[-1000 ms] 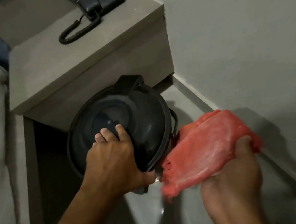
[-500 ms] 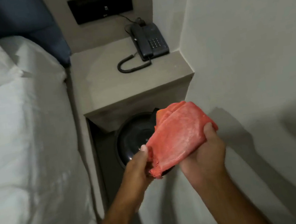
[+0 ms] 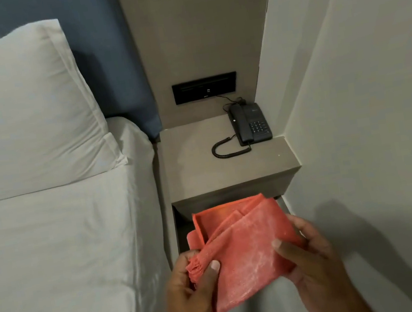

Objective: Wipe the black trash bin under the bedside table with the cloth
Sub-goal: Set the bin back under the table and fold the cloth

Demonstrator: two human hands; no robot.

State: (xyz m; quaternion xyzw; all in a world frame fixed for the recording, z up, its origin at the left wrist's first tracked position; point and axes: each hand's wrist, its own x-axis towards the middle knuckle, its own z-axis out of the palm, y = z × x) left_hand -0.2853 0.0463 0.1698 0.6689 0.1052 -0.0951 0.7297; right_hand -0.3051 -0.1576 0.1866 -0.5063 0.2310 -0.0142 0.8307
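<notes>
We find both hands grasping the red cloth (image 3: 243, 251) in front of the desk's (image 3: 201, 167) front edge: left hand (image 3: 192, 288) pinching a bunched corner, right hand (image 3: 310, 255) gripping the opposite side. The folded cloth covers the recess beneath the desk; we cannot see the trash bin. A black telephone (image 3: 249, 124) sits at the desk's rear right corner.

Single head view: you look forward and steeply down from standing height into the corner between bed (image 3: 52, 245) and wall (image 3: 369, 131). Your hands sit close at the lower edge; the bench (image 3: 201, 167) with phone (image 3: 249, 124) lies farther off, mid-frame.
</notes>
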